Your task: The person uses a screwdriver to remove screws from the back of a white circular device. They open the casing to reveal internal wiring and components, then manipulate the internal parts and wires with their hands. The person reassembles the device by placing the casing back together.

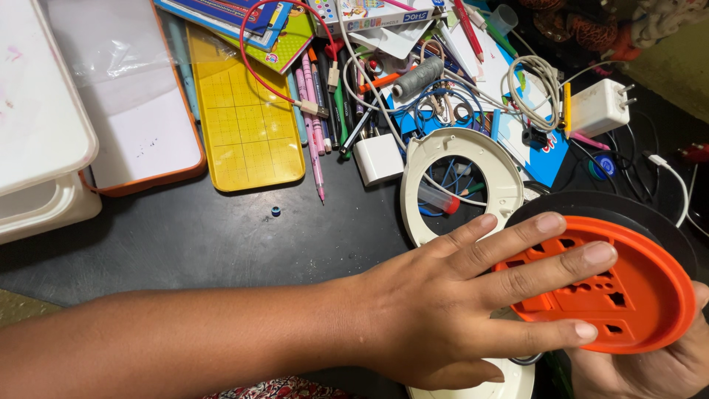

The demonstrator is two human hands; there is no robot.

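My left hand (443, 303) reaches in from the left and lies flat, fingers spread, on a round orange socket plate (635, 303) with several plug holes. The plate sits tilted on a black round reel body (591, 207). My right hand (650, 369) grips the reel's lower edge from beneath at the bottom right, mostly hidden by the plate. A cream plastic ring (509, 185) lies on the dark table just beyond my left fingers. Part of a white round piece (487, 384) shows under my left hand.
The back of the table is crowded: a yellow gridded case (247, 125), pens and pencils (317, 133), a white adapter (378, 159), a white plug charger (600, 107), tangled cables (535, 85), a grey thread spool (417, 77). White boxes (37, 125) stand at left. A tiny blue bead (275, 211) lies alone.
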